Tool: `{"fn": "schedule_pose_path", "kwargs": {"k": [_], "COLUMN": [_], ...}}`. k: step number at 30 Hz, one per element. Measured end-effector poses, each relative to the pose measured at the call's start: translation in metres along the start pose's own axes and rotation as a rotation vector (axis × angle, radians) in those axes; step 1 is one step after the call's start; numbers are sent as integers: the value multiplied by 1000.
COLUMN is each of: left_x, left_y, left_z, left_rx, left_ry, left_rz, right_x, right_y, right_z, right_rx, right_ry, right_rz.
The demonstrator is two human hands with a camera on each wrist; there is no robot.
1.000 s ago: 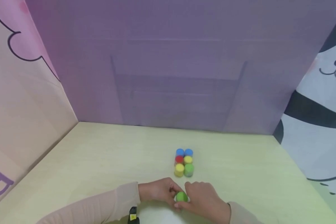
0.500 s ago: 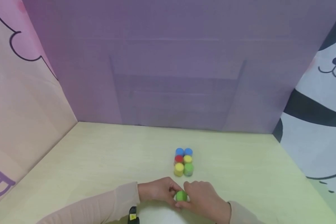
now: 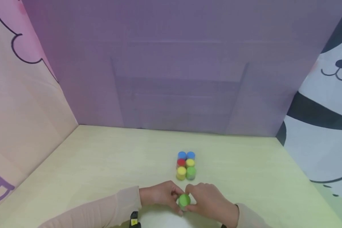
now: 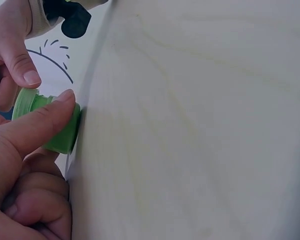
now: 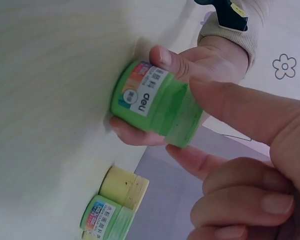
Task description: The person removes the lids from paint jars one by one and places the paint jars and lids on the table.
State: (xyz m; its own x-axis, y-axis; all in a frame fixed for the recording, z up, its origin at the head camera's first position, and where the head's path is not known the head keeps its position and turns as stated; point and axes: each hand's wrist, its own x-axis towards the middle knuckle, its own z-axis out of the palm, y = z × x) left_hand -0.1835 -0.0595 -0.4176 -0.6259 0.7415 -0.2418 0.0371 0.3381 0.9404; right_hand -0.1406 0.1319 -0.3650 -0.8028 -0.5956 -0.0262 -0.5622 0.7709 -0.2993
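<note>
A small green paint jar [image 3: 184, 200] stands on the table near its front, between both hands. My left hand [image 3: 163, 193] grips the jar body from the left, thumb on one side and fingers on the other. From the right, my right hand [image 3: 209, 201] pinches the jar's pale green lid [image 5: 186, 125] between thumb and forefinger. The right wrist view shows a "deli" label [image 5: 146, 90] on the body and a darker green band between body and lid. Its other fingers are curled in. The jar's contents are hidden.
Behind the hands, several paint jars stand in two close columns: blue jars [image 3: 186, 155] at the back, red [image 3: 181, 163] and yellow [image 3: 190, 162] in the middle, yellow [image 3: 181, 173] and green [image 3: 191, 173] in front. A purple panel [image 3: 174, 104] closes off the table's [image 3: 117, 155] far edge.
My right hand's fingers have shifted a little outward around the lid, so more of the green jar shows. My left hand keeps its grip in place. The other jars have not moved.
</note>
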Motion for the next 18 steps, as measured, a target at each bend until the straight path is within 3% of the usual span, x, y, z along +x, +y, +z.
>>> {"fn": "schedule_pose_path", "kwargs": {"k": [6, 12, 18], "left_x": [1, 2, 1], "left_y": [-1, -1, -2], "left_z": [0, -1, -3], "left_rx": [-21, -48, -34], "left_ry": [3, 1, 47], "left_rz": [-22, -14, -21], "right_x": [-1, -2, 2], "right_y": [3, 7, 18], "right_z": [-3, -9, -15], "right_rx": [5, -13, -25], "right_ry": [-2, 50, 79], "right_rz": [-10, -30, -20]}}
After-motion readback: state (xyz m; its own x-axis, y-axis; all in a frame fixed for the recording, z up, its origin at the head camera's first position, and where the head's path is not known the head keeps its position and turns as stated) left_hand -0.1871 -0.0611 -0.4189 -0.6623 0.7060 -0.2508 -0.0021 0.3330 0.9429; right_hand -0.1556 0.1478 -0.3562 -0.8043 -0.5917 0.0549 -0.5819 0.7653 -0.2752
